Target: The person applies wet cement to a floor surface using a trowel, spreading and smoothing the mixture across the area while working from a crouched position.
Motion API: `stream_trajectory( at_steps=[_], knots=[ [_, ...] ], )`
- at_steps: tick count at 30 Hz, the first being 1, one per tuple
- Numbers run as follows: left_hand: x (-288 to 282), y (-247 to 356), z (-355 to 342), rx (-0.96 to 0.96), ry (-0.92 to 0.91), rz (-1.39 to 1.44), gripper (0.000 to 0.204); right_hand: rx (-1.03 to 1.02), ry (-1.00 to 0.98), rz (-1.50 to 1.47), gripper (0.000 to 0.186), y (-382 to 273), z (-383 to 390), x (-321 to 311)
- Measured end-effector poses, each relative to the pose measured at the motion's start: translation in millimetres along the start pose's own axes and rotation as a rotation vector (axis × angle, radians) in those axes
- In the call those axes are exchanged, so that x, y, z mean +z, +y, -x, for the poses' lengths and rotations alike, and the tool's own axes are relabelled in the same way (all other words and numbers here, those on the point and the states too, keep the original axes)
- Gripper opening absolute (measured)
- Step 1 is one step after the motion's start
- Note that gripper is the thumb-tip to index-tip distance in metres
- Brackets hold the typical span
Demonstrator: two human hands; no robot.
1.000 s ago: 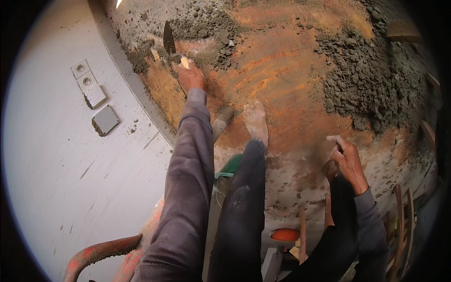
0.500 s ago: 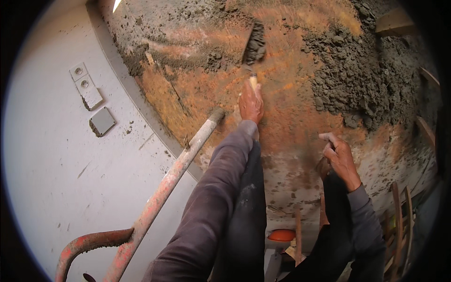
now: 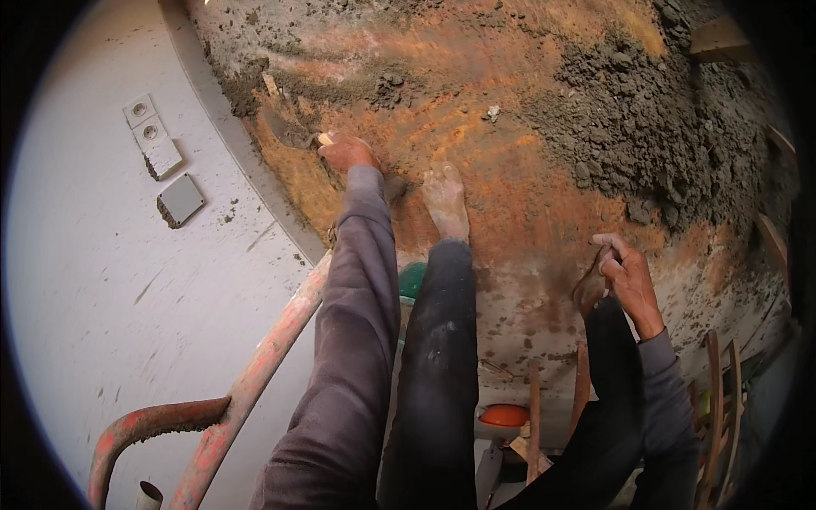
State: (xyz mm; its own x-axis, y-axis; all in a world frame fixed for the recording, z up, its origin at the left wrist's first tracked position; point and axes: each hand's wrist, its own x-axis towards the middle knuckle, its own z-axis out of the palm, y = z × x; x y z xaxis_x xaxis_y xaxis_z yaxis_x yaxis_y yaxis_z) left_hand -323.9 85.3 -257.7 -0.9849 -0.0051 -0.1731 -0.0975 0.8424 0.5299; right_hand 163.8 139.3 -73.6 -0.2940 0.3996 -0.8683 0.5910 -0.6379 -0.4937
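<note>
My left hand [image 3: 347,153] is closed around the pale handle of a trowel [image 3: 293,132]. The trowel's dark blade points left, low over the orange-brown, mortar-smeared board, close to its edge by the white wall. How much mortar is on the blade I cannot make out. My right hand [image 3: 631,285] hangs over my right foot and lower leg, index finger stretched out and the other fingers loosely bent, with nothing seen in it. A broad heap of grey, crumbly mortar [image 3: 646,127] lies on the board to the far right.
A rusty, red-flecked metal pipe frame [image 3: 263,357] slants up along the left. Sockets [image 3: 150,133] and a grey cover plate [image 3: 182,200] sit on the white wall [image 3: 102,280]. My bare left foot [image 3: 445,200] rests on the board. Wooden slats [image 3: 712,399] and an orange object [image 3: 505,415] lie below.
My left hand has swung left and a little nearer with the trowel, from the middle of the board toward the wall edge. My right hand has barely shifted.
</note>
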Motion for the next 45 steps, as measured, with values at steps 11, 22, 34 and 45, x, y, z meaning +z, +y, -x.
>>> stream_trajectory(
  at_steps=[11,22,34,45],
  knots=[
    [16.2,-35.0,21.9,0.448,-0.025,-0.185,0.028,0.006,-0.031,-0.055,0.041,-14.6,-6.7,2.0],
    [-19.9,-6.1,237.6,0.359,-0.628,-0.133,0.026,-0.004,-0.032,0.051,0.039,18.5,-3.2,11.7],
    [-10.7,41.0,148.2,0.408,-0.548,-0.034,0.027,0.032,0.063,0.049,0.040,28.0,-6.0,-5.9],
    [60.1,72.3,148.6,0.553,-0.533,-0.141,0.025,0.028,0.069,-0.074,0.039,10.4,-7.7,-3.7]
  ],
)
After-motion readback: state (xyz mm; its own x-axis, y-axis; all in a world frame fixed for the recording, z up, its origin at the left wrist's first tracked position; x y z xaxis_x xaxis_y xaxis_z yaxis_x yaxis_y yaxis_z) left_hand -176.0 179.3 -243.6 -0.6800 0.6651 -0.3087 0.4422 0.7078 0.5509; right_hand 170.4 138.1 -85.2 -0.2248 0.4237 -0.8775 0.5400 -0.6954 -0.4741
